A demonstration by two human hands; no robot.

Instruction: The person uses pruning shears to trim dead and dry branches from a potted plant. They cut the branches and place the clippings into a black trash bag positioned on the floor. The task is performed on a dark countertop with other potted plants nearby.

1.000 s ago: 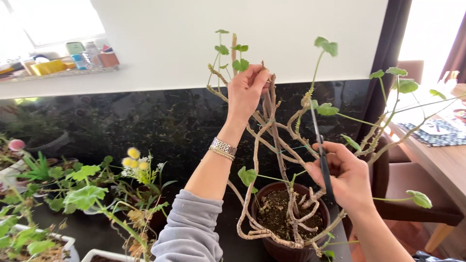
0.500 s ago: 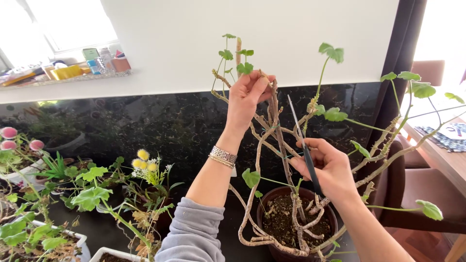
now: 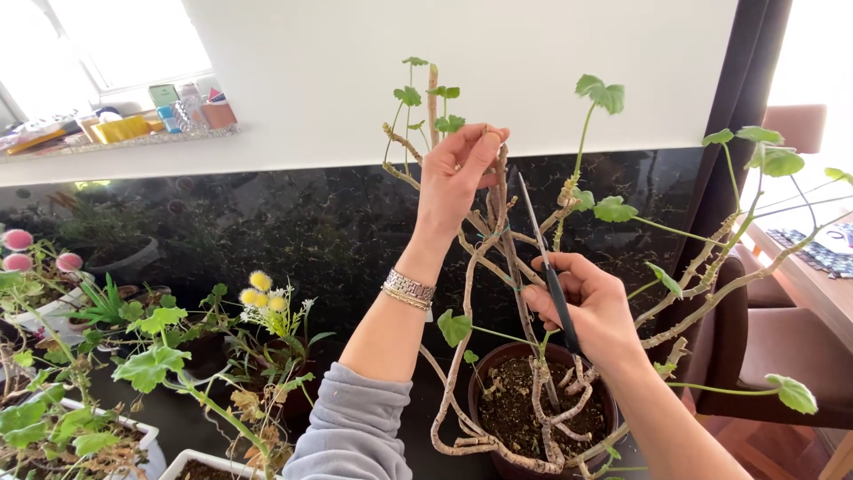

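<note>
A leggy plant with bare brown stems (image 3: 498, 240) and a few green leaves grows from a dark round pot (image 3: 494, 444) at lower centre. My left hand (image 3: 455, 173) is raised and pinches the top of a tall upright stem between thumb and fingers. A metal bracelet (image 3: 407, 289) sits on that wrist. My right hand (image 3: 588, 307) is lower and to the right, closed around the handles of black scissors (image 3: 544, 267). Their blades look closed and point up towards the stems just below my left hand.
Several potted plants (image 3: 155, 356) with green leaves, yellow and pink flowers stand on the left. A black marbled wall (image 3: 267, 222) runs behind, with a cluttered ledge (image 3: 115, 129) above left. A wooden table (image 3: 813, 284) and chair (image 3: 764, 356) are on the right.
My right hand has moved left and up with the scissors, bringing the blades closer to the stems. My left hand keeps its hold on the stem top.
</note>
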